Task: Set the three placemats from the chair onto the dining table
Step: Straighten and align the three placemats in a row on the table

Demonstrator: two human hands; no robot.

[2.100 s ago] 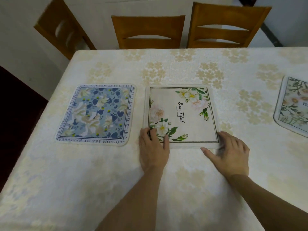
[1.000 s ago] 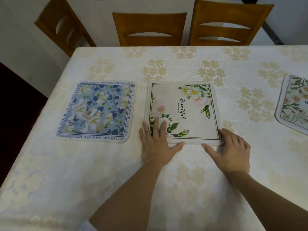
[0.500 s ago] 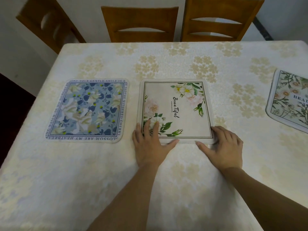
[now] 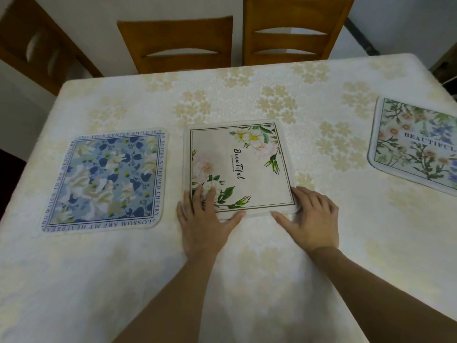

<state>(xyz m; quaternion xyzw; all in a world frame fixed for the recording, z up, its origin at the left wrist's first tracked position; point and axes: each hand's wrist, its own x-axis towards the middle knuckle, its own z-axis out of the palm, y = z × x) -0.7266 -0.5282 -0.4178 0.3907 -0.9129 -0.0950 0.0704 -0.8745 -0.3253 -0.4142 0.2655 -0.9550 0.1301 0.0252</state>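
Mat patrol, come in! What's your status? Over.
Left hand and right hand flat on cream placemat, near edge. Blue placemat and green placemat down on table. Nothing blocking.

Left hand, right hand flat, palms-down

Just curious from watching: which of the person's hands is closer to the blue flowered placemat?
Left. The left hand lies just right of the blue floral placemat; the right hand is farther right, at the cream "Beautiful" placemat's other near corner.
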